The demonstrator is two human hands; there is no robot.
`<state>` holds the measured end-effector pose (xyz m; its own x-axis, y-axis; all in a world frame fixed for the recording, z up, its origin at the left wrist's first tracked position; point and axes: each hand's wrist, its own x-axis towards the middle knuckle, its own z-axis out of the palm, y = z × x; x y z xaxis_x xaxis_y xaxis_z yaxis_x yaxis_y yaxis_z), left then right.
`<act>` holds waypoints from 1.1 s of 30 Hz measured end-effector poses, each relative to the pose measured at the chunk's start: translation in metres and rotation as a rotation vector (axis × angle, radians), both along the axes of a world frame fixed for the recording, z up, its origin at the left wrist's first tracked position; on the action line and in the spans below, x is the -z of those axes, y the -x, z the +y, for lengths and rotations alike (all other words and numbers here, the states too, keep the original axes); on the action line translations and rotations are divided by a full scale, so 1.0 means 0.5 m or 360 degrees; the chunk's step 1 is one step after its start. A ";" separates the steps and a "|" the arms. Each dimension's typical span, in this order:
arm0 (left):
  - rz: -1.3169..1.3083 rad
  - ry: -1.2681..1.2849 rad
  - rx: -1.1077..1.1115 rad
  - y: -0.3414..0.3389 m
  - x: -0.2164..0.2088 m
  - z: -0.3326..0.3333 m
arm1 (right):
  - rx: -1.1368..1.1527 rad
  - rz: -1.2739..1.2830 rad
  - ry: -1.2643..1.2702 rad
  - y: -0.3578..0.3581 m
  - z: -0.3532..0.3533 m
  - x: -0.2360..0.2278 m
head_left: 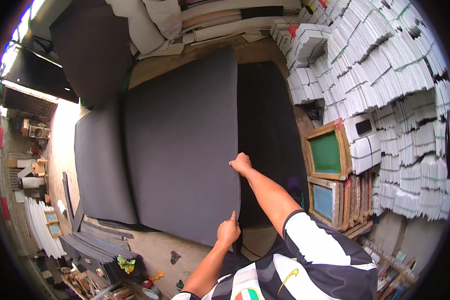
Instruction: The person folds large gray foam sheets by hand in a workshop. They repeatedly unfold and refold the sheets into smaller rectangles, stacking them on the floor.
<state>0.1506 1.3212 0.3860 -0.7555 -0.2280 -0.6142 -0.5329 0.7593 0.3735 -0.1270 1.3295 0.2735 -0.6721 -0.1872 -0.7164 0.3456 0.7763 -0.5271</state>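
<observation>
A large dark grey sheet (pixel 185 135), smooth and thin-edged like foam board, spreads before me, with its right edge raised. My right hand (pixel 241 164) is closed on that edge about two-thirds of the way down, fingers over the top face. Nearer to me, my left hand (pixel 228 230) grips the same edge by the near corner, its index finger stretched along the surface. Toward the left the sheet bends at a dark crease, and a flatter dark panel (pixel 102 165) lies beyond. Under the raised edge, on the right, shows a blacker sheet (pixel 265 110).
Strapped bundles of white sheets (pixel 365 60) are piled high at the right. Wooden frames with green (pixel 326 152) and blue panels stand below them. A stack of dark strips (pixel 102 257) is at the lower left. Rolls and boards (pixel 225 20) line the back.
</observation>
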 end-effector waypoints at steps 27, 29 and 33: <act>-0.0758 -0.0012 0.0086 0.202 0.408 0.568 | 0.0123 -0.0265 0.0056 0.109 0.623 0.416; -0.0733 0.0039 0.0047 0.221 0.435 0.524 | 0.0247 -0.0575 0.0201 0.120 0.604 0.410; -0.0757 -0.0082 -0.0042 0.256 0.462 0.453 | 0.0282 -0.0140 -0.0162 0.103 0.591 0.472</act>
